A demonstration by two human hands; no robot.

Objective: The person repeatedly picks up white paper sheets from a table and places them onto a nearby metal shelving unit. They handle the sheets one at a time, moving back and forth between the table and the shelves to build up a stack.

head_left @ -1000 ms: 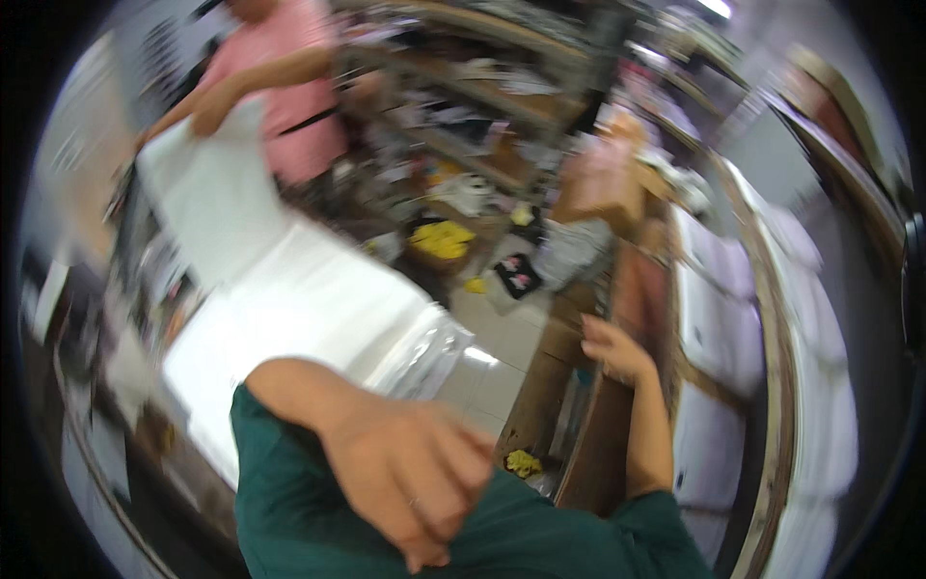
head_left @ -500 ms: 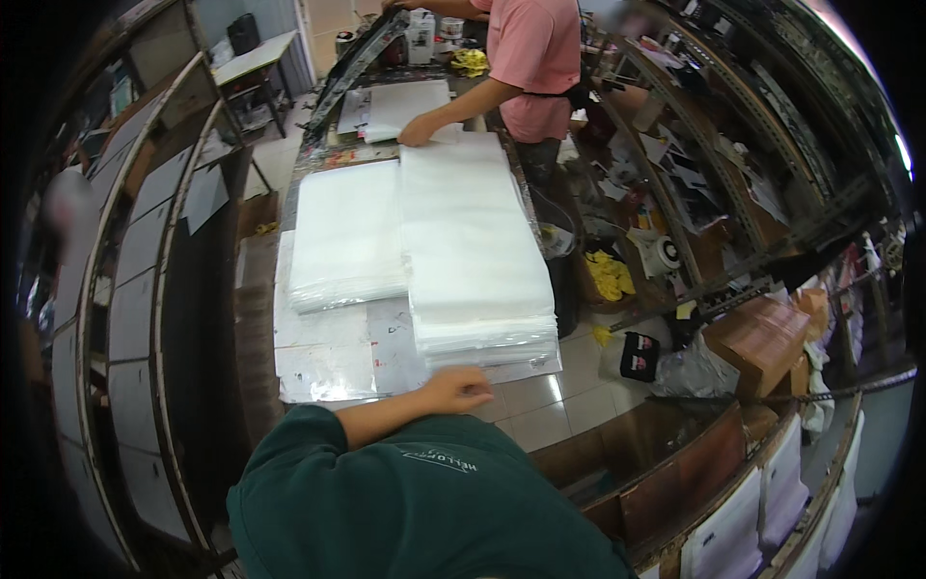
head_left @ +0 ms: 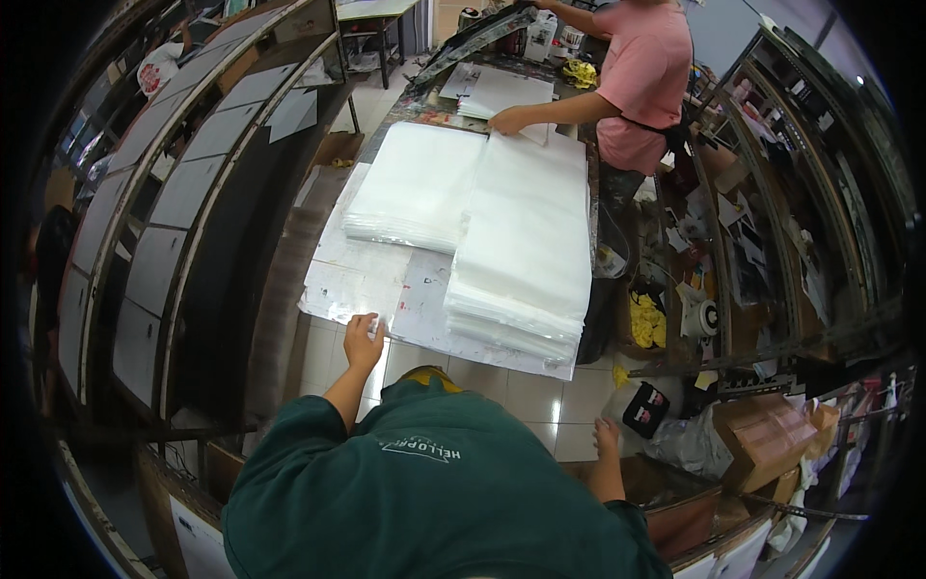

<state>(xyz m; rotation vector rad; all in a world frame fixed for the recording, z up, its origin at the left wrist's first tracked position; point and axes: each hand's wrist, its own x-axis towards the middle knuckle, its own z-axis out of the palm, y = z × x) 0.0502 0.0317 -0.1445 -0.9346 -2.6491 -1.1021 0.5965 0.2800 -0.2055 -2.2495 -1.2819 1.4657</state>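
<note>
My left hand (head_left: 363,337) reaches to the near edge of a long worktable (head_left: 340,246), its fingers curled over the rim of a clear plastic sheet (head_left: 367,285) that covers the tabletop. Two piles of clear plastic bags lie on that sheet: a tall pile (head_left: 529,246) on the right and a flatter pile (head_left: 415,183) on the left. My right hand (head_left: 607,440) hangs low at my right side with loose fingers, holding nothing, just above the rim of a brown cardboard box (head_left: 675,497). My green sleeves and shoulders fill the lower part of the view.
A person in a pink shirt (head_left: 641,72) stands at the table's far right, one hand (head_left: 503,121) on the tall pile. Dark shelving with pale panels (head_left: 164,212) runs along the left. Cluttered shelves, yellow cloth (head_left: 646,320) and boxes (head_left: 767,429) crowd the right.
My left hand has slid left along the table's near edge and now curls over the sheet's rim. My right hand has come into view low on the right.
</note>
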